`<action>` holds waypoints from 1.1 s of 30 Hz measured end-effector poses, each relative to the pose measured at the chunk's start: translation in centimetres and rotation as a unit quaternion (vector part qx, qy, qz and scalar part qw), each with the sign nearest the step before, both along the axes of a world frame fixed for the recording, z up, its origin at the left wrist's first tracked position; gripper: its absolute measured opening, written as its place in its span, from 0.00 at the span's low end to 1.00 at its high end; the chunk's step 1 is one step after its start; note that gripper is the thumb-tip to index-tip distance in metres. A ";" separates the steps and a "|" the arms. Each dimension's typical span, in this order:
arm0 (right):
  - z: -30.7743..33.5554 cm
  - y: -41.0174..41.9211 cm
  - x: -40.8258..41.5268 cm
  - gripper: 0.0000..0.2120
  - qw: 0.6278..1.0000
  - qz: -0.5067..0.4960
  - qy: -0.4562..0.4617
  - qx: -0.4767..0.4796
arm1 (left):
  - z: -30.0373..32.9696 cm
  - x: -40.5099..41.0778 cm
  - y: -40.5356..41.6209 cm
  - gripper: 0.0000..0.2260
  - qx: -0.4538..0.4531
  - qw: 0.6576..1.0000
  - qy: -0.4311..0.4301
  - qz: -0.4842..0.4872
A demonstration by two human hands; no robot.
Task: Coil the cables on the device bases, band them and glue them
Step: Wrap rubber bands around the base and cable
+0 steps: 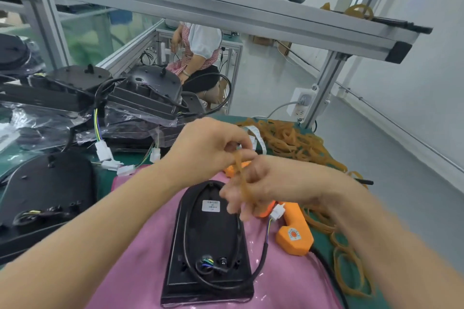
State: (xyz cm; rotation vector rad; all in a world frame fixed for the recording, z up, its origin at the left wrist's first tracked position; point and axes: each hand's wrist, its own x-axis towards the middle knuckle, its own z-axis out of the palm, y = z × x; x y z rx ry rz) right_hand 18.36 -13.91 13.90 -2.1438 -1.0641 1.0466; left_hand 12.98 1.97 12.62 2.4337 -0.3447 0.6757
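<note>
- Stretching between the two hands is a tan rubber band point(240, 178), held up above the far end of the black device base point(208, 241).
- The left hand point(208, 148) has its fingers curled, pinching the top of the band between thumb and fingertips.
- The right hand point(253, 183) sits just below and to the right of it; its fingers are blurred, but they seem to be hooked through the lower part of the band, closed on it rather than spread.
- The base lies underside up on a pink cloth point(140, 246), with a white label point(211, 206) near its far end.
- A black cable point(187, 233) runs in a loop around the inside of the base (down the left side, round the near end) and leaves over the right edge.
- That cable ends in thin coloured wires and a white connector point(277, 212), which lies beside the base, against an orange glue gun point(293, 233).
- The glue gun rests on the green table point(324, 243) to the right of the cloth.
- A loose heap of rubber bands point(288, 140) lies on the far right of the table, with more scattered along its right edge.
- More black bases point(47, 183), some under clear plastic film, are stacked to the left, their wires and white plugs trailing out.
</note>
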 end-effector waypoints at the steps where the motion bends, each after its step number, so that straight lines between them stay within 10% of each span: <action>1: 0.5 0.0 0.2 0.10 0.997 0.024 -0.063 -0.034 | -0.1 -0.1 -0.2 0.08 0.007 1.000 -0.026 0.004; 5: 1.3 1.0 0.7 0.34 0.989 0.004 -0.130 -0.074 | 0.4 0.5 0.6 0.02 -0.003 1.000 0.007 -0.018; 8: -0.2 1.3 2.1 0.33 0.966 -0.022 -0.202 -0.160 | 0.0 -0.2 4.1 0.15 -0.042 0.979 0.187 -0.068; 11: -2.8 1.6 2.5 0.28 0.961 -0.025 -0.179 -0.208 | -2.0 -1.2 7.6 0.11 -0.130 0.967 0.199 0.087; 17: -4.8 3.5 2.6 0.19 0.972 -0.013 -0.157 -0.177 | -7.2 -3.0 5.6 0.18 -0.252 0.798 0.527 0.150; 26: -5.1 2.9 2.2 0.16 0.993 -0.078 -0.081 -0.022 | -7.4 -3.6 4.5 0.24 -0.478 0.739 0.471 0.055; 30: -3.2 2.3 2.8 0.51 0.985 -0.049 -0.157 -0.056 | -7.4 -3.4 3.3 0.27 -0.532 0.764 0.364 0.032; 33: -1.4 1.1 4.6 0.58 0.988 -0.060 -0.095 -0.109 | -7.5 -3.8 3.2 0.27 -0.537 0.788 0.301 -0.005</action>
